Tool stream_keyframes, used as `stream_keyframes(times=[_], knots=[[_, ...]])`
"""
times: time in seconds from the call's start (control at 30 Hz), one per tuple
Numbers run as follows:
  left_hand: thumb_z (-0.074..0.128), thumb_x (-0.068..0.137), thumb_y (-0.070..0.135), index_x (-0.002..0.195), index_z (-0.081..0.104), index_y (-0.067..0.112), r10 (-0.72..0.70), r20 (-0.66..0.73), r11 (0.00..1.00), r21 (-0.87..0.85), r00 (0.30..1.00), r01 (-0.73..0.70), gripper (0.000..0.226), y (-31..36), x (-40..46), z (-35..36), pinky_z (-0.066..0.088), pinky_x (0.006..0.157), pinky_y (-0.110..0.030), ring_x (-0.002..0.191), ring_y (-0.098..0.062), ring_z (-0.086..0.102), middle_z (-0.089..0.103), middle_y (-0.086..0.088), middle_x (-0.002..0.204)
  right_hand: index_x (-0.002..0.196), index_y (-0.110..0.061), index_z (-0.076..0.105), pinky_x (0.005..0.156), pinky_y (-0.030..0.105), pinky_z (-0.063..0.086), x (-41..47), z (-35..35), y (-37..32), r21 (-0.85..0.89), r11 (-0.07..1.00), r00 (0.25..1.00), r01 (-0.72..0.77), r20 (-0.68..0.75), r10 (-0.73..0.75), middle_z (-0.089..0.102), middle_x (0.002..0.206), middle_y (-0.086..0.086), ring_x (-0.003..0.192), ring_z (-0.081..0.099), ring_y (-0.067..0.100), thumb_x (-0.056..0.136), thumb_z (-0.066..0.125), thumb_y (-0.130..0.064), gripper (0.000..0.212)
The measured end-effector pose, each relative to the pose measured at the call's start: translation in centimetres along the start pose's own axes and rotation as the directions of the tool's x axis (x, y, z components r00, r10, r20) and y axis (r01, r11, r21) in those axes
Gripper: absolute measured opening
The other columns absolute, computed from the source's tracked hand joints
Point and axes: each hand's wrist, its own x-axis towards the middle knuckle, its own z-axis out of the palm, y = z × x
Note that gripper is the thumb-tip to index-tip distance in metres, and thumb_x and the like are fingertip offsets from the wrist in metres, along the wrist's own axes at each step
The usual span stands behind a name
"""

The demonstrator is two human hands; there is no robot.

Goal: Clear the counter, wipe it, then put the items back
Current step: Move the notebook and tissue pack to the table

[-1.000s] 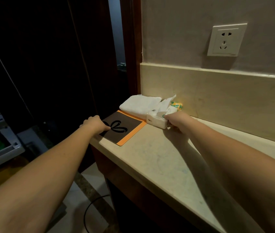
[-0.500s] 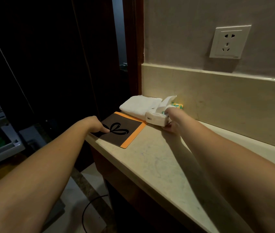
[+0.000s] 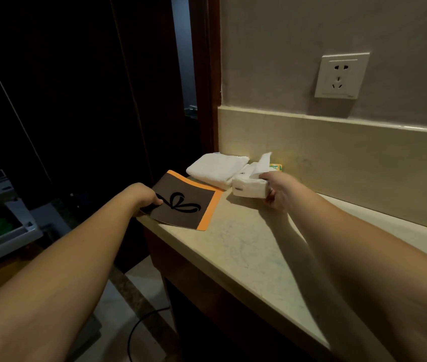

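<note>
A dark brown card with an orange border and a black bow drawing lies at the left end of the pale stone counter, tilted up at its left edge. My left hand pinches that left edge. A white tissue pack with a tissue sticking up is gripped by my right hand and looks slightly raised off the counter. A folded white towel rests in the back corner behind both.
A yellow-green packet peeks out behind the tissue pack by the backsplash. A wall socket sits above. To the left stands a grey cart with items. A black cable lies on the floor below.
My left hand has closed on the card's left edge and lifted it slightly off the counter end. My right hand has pulled the tissue pack a little away from the wall.
</note>
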Motion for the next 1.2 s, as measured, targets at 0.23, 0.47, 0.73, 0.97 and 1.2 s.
stream_keyframes(times=[0.23,0.47,0.73,0.97,1.2], knots=[[0.060,0.093,0.008,0.092,0.055,0.012,0.051,0.100,0.781,-0.624,0.994,0.023,0.006,-2.5,-4.4,-2.4,0.049,0.048,-0.028,0.083,-0.021,0.063,0.064,-0.008,0.093,0.100,-0.013,0.058,0.051,0.022,0.043,-6.0,-2.8,1.0,0.016,0.998,0.995,0.055,0.082,-0.057,0.062,0.080,0.004,0.063,0.060,0.014,0.088,0.063,-0.022,0.016],[0.059,0.093,0.010,0.111,0.059,0.012,0.181,0.103,0.604,-0.797,0.978,-0.028,0.019,-7.7,-14.3,-4.1,0.051,0.055,-0.030,0.088,-0.021,0.065,0.067,-0.008,0.100,0.106,-0.009,0.060,0.045,0.021,0.047,-16.3,-6.8,5.1,0.154,0.988,0.988,0.014,0.151,-0.037,0.068,0.071,0.009,0.057,0.062,0.015,0.083,0.067,-0.018,0.025],[0.055,0.095,0.010,0.112,0.060,0.009,0.279,0.191,0.531,-0.847,0.941,0.014,0.018,-14.3,-25.9,-5.1,0.054,0.068,-0.034,0.095,-0.025,0.064,0.066,-0.011,0.102,0.104,-0.013,0.062,0.048,0.022,0.049,-28.4,-9.1,14.4,0.255,0.967,0.987,0.019,0.148,-0.059,0.067,0.078,0.005,0.064,0.061,0.015,0.087,0.058,-0.016,0.018],[0.059,0.093,0.015,0.108,0.062,0.014,0.308,0.326,0.558,-0.823,0.894,0.108,0.016,-18.1,-32.8,-3.7,0.054,0.052,-0.024,0.078,-0.015,0.068,0.070,-0.004,0.091,0.095,-0.013,0.070,0.065,0.025,0.051,-36.6,-13.2,22.4,0.404,0.915,0.998,0.002,0.055,-0.026,0.071,0.090,0.006,0.076,0.064,0.016,0.068,0.063,-0.015,0.028],[0.062,0.088,0.016,0.112,0.062,0.010,0.339,0.559,0.598,-0.749,0.757,0.285,0.025,-18.8,-39.7,1.6,0.056,0.054,-0.028,0.078,-0.019,0.072,0.075,-0.005,0.090,0.109,-0.012,0.065,0.076,0.044,0.059,-44.5,-19.9,29.7,0.606,0.795,0.995,0.025,-0.094,0.041,0.071,0.105,0.018,0.091,0.070,0.032,0.074,0.063,-0.017,0.035]])
